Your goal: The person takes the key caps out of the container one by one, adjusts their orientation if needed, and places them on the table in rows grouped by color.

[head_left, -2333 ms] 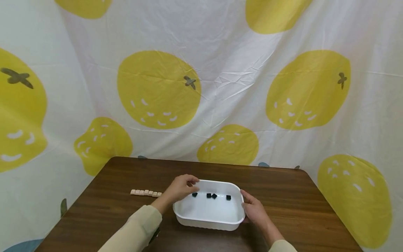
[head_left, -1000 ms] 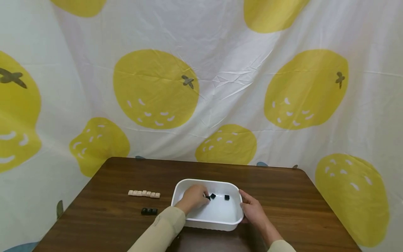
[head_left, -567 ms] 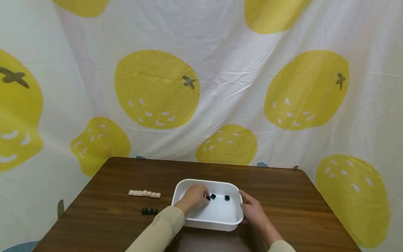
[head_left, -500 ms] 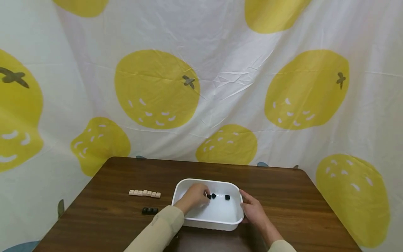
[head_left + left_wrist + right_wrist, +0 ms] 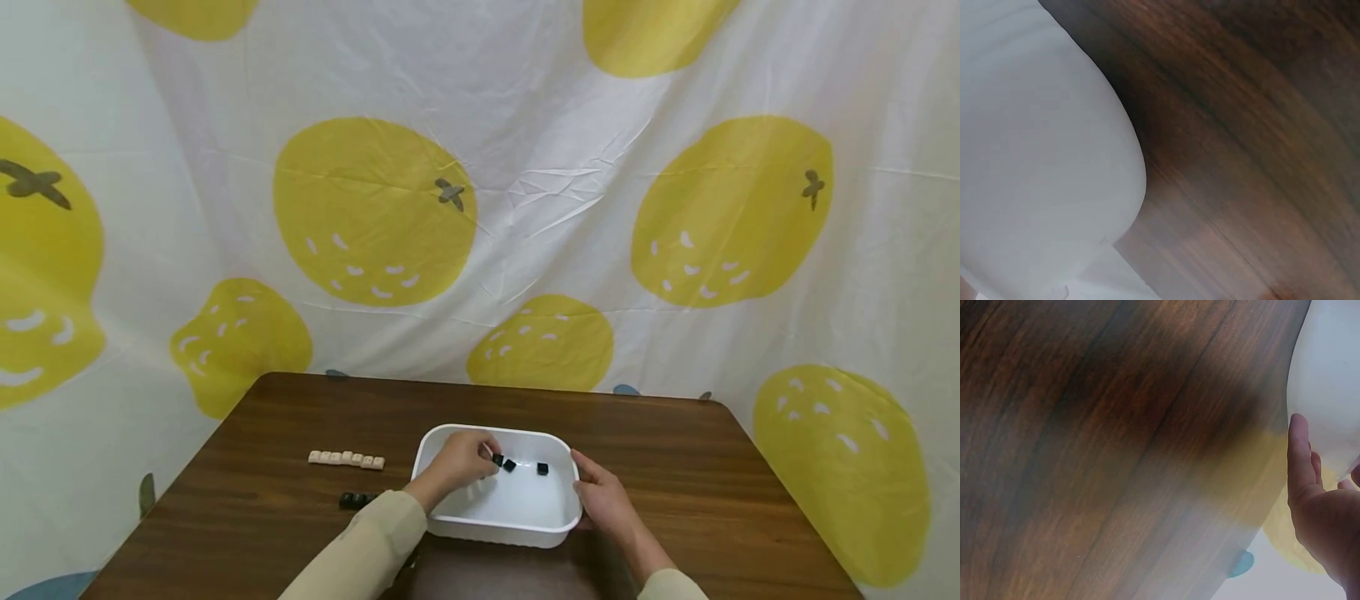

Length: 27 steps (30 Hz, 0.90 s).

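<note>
Here, in the head view, a small black piece is being pinched at the fingertips of the left hand, the grip being narrow; the piece is being held inside the white tray, toward its far wall. Whether it is being raised off the tray's floor cannot be told. Just beside it a cornerwise black piece is being shown, with another black piece farther right, and a wide stretch of white floor is being left between these and the near wall. The tray's near left corner is being crossed by the sleeved left arm. Its right rim is being touched by the right hand, that grip being wide, with fingers nearly straight. Left of the tray, a row of cream pieces and, nearer, a row of black pieces are being borne by the brown counter. Between tray and far edge a strip of wood is being shown, a broader one toward the right edge. The far edge is being backed by a lemon-patterned cloth.

In the left wrist view, the left side is being filled by the tray's rounded outer wall, with wood beyond; the grip cannot be told there.

In the right wrist view, the outer wall is being touched by a straight finger, a wide reach of wood being shown alongside.
</note>
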{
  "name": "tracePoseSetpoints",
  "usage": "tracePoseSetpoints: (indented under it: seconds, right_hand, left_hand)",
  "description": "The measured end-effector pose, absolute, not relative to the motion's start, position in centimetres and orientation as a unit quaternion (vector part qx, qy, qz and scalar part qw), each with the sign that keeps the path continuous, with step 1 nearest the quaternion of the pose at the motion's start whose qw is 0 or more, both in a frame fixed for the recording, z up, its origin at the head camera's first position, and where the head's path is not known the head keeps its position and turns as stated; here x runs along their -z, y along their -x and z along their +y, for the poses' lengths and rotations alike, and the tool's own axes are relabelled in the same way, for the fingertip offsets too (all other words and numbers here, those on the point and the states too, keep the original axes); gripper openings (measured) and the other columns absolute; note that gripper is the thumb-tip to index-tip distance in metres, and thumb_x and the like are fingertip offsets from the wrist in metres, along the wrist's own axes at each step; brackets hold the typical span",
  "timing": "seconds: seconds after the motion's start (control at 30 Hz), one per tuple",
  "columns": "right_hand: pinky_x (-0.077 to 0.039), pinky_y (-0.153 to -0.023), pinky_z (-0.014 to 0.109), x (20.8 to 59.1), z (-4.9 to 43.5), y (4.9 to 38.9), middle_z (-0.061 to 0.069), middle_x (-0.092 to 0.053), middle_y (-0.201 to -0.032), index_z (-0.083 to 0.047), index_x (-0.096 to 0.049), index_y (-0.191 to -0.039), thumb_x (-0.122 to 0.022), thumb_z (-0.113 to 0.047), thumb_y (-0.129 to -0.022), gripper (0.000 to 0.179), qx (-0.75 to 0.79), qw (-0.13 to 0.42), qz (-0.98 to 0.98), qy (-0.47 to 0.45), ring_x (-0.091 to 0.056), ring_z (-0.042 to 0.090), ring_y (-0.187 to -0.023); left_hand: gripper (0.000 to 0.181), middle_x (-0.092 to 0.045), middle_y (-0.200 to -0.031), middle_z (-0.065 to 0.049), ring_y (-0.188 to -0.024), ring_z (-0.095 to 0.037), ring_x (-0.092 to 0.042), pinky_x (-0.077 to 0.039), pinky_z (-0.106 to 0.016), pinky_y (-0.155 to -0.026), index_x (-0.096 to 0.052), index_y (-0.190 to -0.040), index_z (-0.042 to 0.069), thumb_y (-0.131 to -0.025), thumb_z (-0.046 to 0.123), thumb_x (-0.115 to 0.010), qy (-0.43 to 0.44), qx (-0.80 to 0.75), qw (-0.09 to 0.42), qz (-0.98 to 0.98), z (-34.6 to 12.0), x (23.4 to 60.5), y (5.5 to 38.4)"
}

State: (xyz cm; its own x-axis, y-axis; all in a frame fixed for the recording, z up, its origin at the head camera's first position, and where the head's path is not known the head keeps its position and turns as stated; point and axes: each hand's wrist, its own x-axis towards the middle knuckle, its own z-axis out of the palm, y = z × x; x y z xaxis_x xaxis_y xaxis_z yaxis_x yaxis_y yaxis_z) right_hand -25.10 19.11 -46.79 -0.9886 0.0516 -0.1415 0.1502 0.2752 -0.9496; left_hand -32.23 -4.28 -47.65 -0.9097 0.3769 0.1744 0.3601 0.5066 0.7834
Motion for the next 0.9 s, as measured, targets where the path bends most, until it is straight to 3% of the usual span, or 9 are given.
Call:
tracePoseSetpoints:
  seconds: [0.33,0.6,0.73,0.9]
  right_hand:
    - [-0.057,-0.060,0.047,46.8,19.0,25.1,0.031,-0.053,-0.112,0.002,-0.038,-0.149,-0.041,0.002,-0.097,0.052,0.600,0.035,0.797,-0.063,-0.064,0.028,-0.077]
    - [-0.058,-0.061,0.046,46.8,19.1,25.2,0.031,-0.052,-0.115,0.000,-0.037,-0.150,-0.042,0.001,-0.098,0.053,0.595,0.044,0.800,-0.067,-0.064,0.029,-0.079]
    - [-0.058,-0.061,0.046,46.9,19.1,25.3,0.031,-0.052,-0.115,0.000,-0.037,-0.150,-0.042,0.002,-0.097,0.053,0.597,0.044,0.798,-0.068,-0.064,0.029,-0.079]
    - [-0.058,-0.061,0.045,47.0,19.1,25.3,0.031,-0.051,-0.116,0.000,-0.037,-0.150,-0.042,0.001,-0.098,0.052,0.596,0.047,0.798,-0.069,-0.064,0.029,-0.079]
  left_hand:
    - [0.018,-0.063,-0.068,0.000,-0.055,-0.008,-0.056,-0.043,-0.022,-0.049,-0.069,-0.092,0.003,-0.077,-0.004,-0.075,-0.197,-0.468,-0.001,0.862,-4.6,47.4,32.2]
    - [0.007,-0.067,-0.075,-0.006,-0.059,-0.013,-0.060,-0.045,-0.027,-0.053,-0.070,-0.091,0.010,-0.093,0.017,-0.070,-0.165,-0.500,0.024,0.850,-4.9,47.0,32.0]
    - [0.010,-0.068,-0.075,-0.007,-0.058,-0.012,-0.060,-0.045,-0.026,-0.052,-0.071,-0.093,0.006,-0.089,0.014,-0.073,-0.170,-0.501,0.018,0.849,-5.1,46.9,31.9]
    - [0.026,-0.067,-0.079,-0.002,-0.066,-0.009,-0.059,-0.046,-0.023,-0.057,-0.071,-0.105,-0.004,-0.083,0.008,-0.078,-0.195,-0.504,0.007,0.842,-5.4,47.0,31.9]
